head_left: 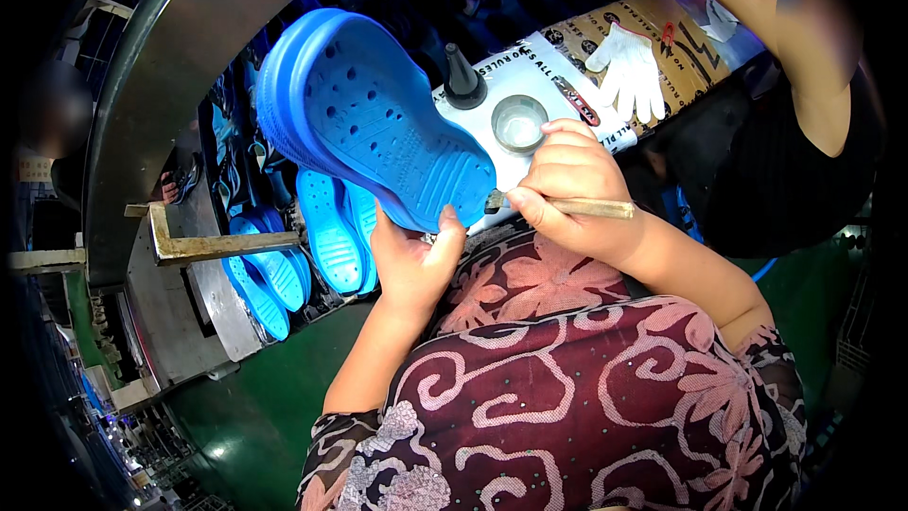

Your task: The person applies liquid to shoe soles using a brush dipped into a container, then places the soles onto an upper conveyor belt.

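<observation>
A large blue shoe sole with a dotted, ridged inner face is tilted up in front of me. My left hand grips it by the narrow end, thumb over the edge. Between the thumb and fingers of my right hand is a brush with a pale wooden handle. Its dark tip is at the sole's narrow end; whether it touches, I cannot tell. Just beyond my right hand stands a round metal cup, with a black cone-shaped nozzle to its left.
Several more blue soles lie at the left under a wooden bar. A curved metal housing arches over the left side. On the covered worktop are a red-handled cutter and a white glove. Another person's arm reaches in at right.
</observation>
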The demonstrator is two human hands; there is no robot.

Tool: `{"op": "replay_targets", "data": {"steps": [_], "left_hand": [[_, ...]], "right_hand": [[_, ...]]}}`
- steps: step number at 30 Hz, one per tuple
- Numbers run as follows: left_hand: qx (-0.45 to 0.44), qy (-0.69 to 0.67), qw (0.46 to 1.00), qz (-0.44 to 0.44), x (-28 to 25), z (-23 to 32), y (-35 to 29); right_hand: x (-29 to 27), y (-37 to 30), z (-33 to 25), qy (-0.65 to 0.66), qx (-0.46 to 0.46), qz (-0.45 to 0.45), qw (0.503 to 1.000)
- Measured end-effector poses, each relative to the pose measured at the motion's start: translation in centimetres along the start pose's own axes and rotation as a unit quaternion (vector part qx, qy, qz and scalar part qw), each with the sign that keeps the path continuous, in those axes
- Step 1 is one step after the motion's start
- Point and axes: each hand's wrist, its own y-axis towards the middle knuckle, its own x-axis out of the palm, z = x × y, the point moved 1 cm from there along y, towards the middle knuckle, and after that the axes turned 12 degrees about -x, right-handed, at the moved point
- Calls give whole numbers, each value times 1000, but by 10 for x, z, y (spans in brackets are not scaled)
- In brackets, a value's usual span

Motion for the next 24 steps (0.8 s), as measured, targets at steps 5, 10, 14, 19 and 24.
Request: {"op": "replay_targets", "data": {"steps": [5,10,14,19,24], "left_hand": [[67,17,997,30,0,0,-1],[87,30,995,46,3,-3,-2],[137,22,989,47,3,0,2],[153,5,987,40,3,0,2],[155,9,987,48,5,3,0]], "right_hand": [[-5,-3,2,4,23,-6,1000],[-2,1,-1,24,1,12,1000],[0,-1,-2,19,-5,1,1000],[-6,-3,-1,34,5,-6,999],[-6,2,0,33,11,32,999]]}}
